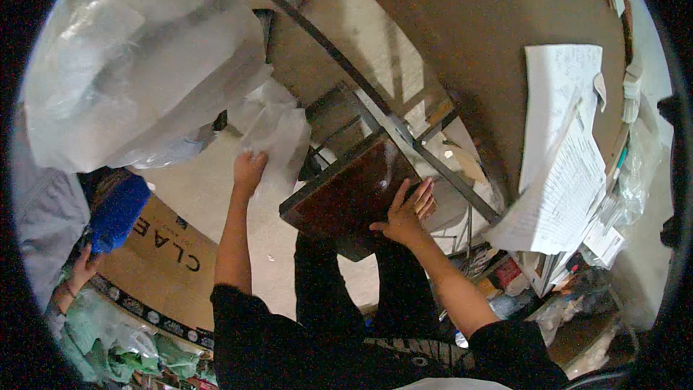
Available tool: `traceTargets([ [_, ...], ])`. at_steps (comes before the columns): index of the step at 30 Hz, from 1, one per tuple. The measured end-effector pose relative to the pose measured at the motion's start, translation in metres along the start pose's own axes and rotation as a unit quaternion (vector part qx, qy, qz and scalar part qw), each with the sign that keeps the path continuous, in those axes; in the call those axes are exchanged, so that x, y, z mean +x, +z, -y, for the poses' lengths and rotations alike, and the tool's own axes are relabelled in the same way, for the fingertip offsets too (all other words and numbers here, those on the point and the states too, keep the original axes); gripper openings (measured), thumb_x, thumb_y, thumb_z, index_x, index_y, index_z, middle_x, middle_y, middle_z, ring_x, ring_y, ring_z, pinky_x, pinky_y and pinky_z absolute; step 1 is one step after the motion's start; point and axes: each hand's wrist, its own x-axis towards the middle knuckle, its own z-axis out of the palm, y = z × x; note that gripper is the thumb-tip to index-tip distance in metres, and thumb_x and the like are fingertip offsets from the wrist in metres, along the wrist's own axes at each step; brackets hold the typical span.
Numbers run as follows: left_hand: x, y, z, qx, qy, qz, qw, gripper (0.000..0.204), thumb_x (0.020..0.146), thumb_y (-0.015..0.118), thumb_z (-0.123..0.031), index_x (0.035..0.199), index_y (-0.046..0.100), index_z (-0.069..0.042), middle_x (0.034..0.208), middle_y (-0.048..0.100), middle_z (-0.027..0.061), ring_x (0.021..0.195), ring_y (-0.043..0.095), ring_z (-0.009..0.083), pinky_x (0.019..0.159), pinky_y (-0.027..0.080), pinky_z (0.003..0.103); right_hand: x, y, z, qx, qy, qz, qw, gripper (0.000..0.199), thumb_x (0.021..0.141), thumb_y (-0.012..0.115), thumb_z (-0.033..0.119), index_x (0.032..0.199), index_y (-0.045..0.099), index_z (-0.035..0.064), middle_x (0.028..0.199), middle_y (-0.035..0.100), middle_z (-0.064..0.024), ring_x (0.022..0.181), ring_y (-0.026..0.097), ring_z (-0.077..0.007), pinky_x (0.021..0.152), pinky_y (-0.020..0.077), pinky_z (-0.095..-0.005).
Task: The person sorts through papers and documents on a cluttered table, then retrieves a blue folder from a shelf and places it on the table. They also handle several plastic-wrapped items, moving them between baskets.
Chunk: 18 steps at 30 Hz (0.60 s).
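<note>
My left hand is closed on the hanging lower end of a large translucent white plastic bag. The bulk of the bag bulges up toward the upper left, and what fills it cannot be made out. Fingers apart, my right hand rests against the right edge of a dark brown, glossy flat panel with a dark rim. This panel sits in front of my legs, beside a dark metal frame whose long bar slants down to the right.
A brown table top at the right carries written paper sheets. Clutter and plastic bags lie beneath its lower end. At the left, another person's hand is near a blue item, beside a large cardboard box. Green plastic bags lie lower left.
</note>
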Motion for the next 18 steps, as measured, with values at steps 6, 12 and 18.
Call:
traceTargets([
  [6, -0.181, -0.125, -0.044, 0.049, -0.144, -0.036, 0.988, 0.035, 0.086, 0.072, -0.03, 0.091, 0.071, 0.005, 0.082, 0.067, 0.0125, 0.066, 0.06, 0.0208, 0.06, 0.049, 0.036, 0.003, -0.013, 0.002, 0.004, 0.022, 0.056, 0.998, 0.158, 0.067, 0.087, 0.064, 0.156, -0.022, -0.0068, 0.146, -0.033, -0.0528, 0.14, -0.024, -0.0714, 0.11, 0.0005, -0.0813],
  [12, -0.281, -0.165, -0.127, 0.025, -0.211, -0.056, 0.976, 0.029, 0.084, 0.072, -0.023, 0.092, 0.073, 0.005, 0.081, 0.073, 0.0133, 0.072, 0.067, 0.0214, 0.071, 0.053, 0.035, -0.008, -0.03, 0.014, 0.052, 0.025, 0.007, 0.998, 0.147, 0.07, 0.087, 0.059, 0.161, -0.012, -0.0004, 0.154, -0.026, -0.0469, 0.144, -0.017, -0.0679, 0.111, 0.0127, -0.0804],
  [18, -0.344, -0.126, -0.212, -0.038, 0.003, 0.087, 0.995, 0.022, 0.08, 0.073, -0.019, 0.09, 0.075, 0.0, 0.078, 0.075, 0.0122, 0.072, 0.071, 0.0203, 0.07, 0.055, 0.035, -0.073, -0.077, 0.029, 0.621, -0.186, 0.195, 0.736, 0.086, 0.092, 0.074, 0.042, 0.162, 0.031, 0.0153, 0.171, 0.011, -0.0178, 0.158, 0.013, -0.0342, 0.122, 0.0245, -0.0568],
])
